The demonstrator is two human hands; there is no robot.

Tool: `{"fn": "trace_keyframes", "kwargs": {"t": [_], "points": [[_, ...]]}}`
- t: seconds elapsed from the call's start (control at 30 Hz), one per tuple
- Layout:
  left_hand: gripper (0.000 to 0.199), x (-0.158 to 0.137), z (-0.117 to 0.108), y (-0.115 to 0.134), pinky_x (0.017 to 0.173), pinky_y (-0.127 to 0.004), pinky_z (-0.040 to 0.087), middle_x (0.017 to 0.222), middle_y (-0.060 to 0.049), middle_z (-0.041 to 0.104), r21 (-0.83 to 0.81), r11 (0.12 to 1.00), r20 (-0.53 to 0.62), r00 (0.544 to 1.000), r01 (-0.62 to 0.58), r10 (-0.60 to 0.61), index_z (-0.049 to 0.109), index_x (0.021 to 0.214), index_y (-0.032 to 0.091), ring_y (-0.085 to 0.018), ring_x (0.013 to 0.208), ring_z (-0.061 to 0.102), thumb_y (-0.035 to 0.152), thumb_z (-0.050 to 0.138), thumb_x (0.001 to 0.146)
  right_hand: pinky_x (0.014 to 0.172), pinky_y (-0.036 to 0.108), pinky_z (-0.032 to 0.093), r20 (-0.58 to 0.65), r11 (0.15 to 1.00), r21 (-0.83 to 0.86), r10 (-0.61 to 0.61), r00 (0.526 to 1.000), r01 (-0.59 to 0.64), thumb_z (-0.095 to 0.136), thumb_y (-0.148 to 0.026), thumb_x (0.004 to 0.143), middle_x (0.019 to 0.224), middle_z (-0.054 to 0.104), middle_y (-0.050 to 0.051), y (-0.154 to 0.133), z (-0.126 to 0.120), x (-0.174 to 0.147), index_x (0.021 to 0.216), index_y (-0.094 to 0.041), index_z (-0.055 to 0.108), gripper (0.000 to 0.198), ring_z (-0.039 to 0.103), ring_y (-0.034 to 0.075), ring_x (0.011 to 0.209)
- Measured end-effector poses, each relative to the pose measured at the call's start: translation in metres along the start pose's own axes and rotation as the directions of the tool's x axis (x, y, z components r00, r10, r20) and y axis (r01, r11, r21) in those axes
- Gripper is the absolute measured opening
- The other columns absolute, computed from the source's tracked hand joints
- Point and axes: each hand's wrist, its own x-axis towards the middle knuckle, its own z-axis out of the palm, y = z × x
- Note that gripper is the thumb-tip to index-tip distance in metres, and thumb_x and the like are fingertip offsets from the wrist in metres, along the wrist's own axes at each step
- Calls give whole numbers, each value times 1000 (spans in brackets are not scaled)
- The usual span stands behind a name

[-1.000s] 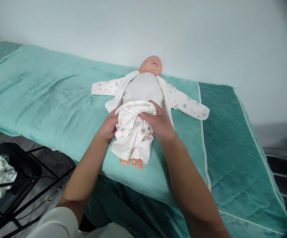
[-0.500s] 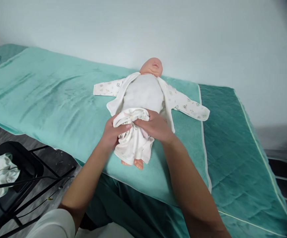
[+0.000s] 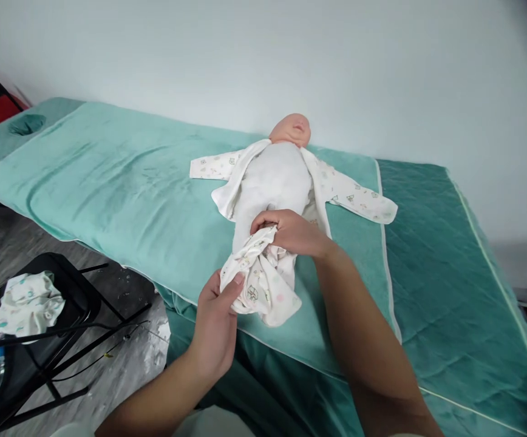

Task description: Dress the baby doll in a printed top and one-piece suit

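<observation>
Going left to right, I am noting a chair point(image 3: 81, 297) with a cloth point(image 3: 29, 303) lying on it, beside the bed point(image 3: 163, 255).

Left hand point(image 3: 215, 318): closing on the near left side of the pants point(image 3: 266, 285), thumb pressing on top, fingers mostly hidden beneath.

Pants: lying between my two hands, in contact with both, bunching around the lower legs of the doll point(image 3: 275, 176). Its feet are not showing.

Right hand point(image 3: 297, 233): curling over the upper edge, beyond the left hand, apparently pinching the cloth; I cannot tell exactly where the fingertips are meeting.

The doll is lying on its back, the open jacket point(image 3: 361, 203) spreading under it, one sleeve reaching out to the right.

Step in hand, my judgement: I am working the pants along the lower legs; whether on or off, I cannot tell from this view. The next move is probably calling for keeping both grips, untwisting the bunched fabric and letting it slide evenly without dragging the legs.
</observation>
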Motion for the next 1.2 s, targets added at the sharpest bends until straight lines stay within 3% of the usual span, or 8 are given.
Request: {"fn": "trace_keyframes", "kwargs": {"t": [0.2, 0.4, 0.63, 0.77, 0.87, 1.07, 1.2], "points": [[31, -17, -11, -32, 97, -38, 55, 123, -8, 77, -95, 995, -90, 996, -8, -1, 76, 108, 23, -26, 112, 72, 38, 83, 82, 73, 30, 49, 55, 989, -146, 26, 998, -18, 66, -23, 69, 88, 75, 1, -3, 2, -3, 85, -21, 72, 16, 67, 20, 82], [31, 3, -44, -53, 90, -32, 53, 103, -3, 77, 38, 997, -161, 985, -65, 70, 75, 98, 21, -20, 96, 69, 42, 86, 78, 69, 29, 43, 60, 935, -356, 24, 998, -1, 68, -19, 67, 86, 75, 0, 0, 6, -3, 81, -22, 69, 15, 65, 19, 78], [28, 16, -59, -32, 79, -26, 45, 90, 0, 67, 496, 857, -58, 980, -136, 190, 72, 96, 20, -17, 87, 57, 47, 74, 89, 71, 30, 40, 45, 893, -449, -6, 999, 25, 64, -20, 78, 90, 77, 2, 1, 9, -7, 90, -22, 73, 16, 65, 20, 78], [30, 25, -61, -23, 71, -26, 40, 83, 1, 61, 532, 835, 14, 988, -140, 156, 67, 92, 20, -15, 78, 50, 50, 70, 91, 74, 31, 40, 43, 893, -449, -21, 999, 38, 61, -18, 80, 94, 78, 4, 2, 9, -9, 94, -22, 74, 20, 67, 21, 83], [32, 40, -64, -15, 71, -26, 39, 83, 2, 59, 573, 787, 110, 973, -228, 202, 65, 93, 19, -15, 77, 48, 51, 68, 92, 77, 31, 43, 44, 927, -369, -56, 997, 68, 59, -23, 85, 96, 78, 4, 4, 7, -10, 95, -21, 74, 18, 68, 22, 87], [29, 89, -65, 9, 71, -27, 43, 81, 1, 62, 654, 633, 275, 910, -414, 310, 66, 99, 20, -16, 74, 52, 47, 68, 89, 80, 32, 48, 55, 981, -162, -99, 994, 107, 62, -36, 90, 98, 78, 3, 9, 2, -11, 96, -20, 74, 21, 70, 24, 94], [22, 125, -60, 23, 78, -30, 49, 90, 0, 69, 711, 481, 329, 847, -513, 418, 65, 103, 21, -18, 84, 60, 39, 62, 90, 81, 31, 49, -14, 988, -113, -102, 995, 100, 68, -47, 89, 99, 78, 1, 13, 1, -10, 101, -21, 75, 29, 70, 24, 96]]}}
